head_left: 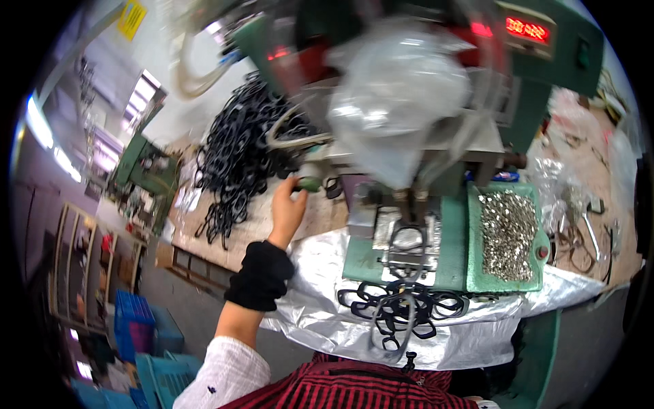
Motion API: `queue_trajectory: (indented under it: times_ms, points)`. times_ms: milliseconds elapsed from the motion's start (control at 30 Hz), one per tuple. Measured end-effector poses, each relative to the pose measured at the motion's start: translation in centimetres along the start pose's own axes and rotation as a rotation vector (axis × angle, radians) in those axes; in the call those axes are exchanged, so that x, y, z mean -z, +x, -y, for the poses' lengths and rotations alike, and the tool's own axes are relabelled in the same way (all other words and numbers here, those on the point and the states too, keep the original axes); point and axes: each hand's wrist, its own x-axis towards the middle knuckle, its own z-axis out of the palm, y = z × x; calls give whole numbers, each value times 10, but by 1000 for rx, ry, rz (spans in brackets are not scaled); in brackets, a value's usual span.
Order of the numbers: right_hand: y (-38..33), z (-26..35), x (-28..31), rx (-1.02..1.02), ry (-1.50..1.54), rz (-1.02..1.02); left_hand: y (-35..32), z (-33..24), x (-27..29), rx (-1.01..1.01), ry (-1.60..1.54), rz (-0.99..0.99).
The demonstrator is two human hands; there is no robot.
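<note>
Dark green round knob (310,184) is located left of the green metal machine (552,61); its long axis can't be told. Left hand (287,215) is placed at it, fingers curled; grip can't be confirmed. Right-hand fingers can't be told, out of frame. Machine head is part-blocked by a crumpled clear plastic bag (398,88). Heaped black loops (242,146) are piled behind. Red display digits (526,29) are lit; yellow label (131,19) is blurred.

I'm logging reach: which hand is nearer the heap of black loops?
Left. The left hand is by the lower right of the heap of black loops, at a green knob; the right hand is out of view.
</note>
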Motion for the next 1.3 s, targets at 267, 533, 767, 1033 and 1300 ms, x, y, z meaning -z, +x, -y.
queue_trajectory:
  times_ms: [267,533,767,1033,1300]
  points:
    - [-60,-88,99,-393,679,-397,59,-67,-27,-441,166,408]
    - [-124,119,398,96,988,-697,46,-44,-2,-541,-89,339]
    - [-138,404,478,832,1218,-383,26,-124,31,488,-1434,1]
    - [-149,474,476,856,1504,-9,25,-272,101,-352,-946,-48]
    - [-153,477,494,916,1137,-268,34,-271,98,-277,-1186,-15]
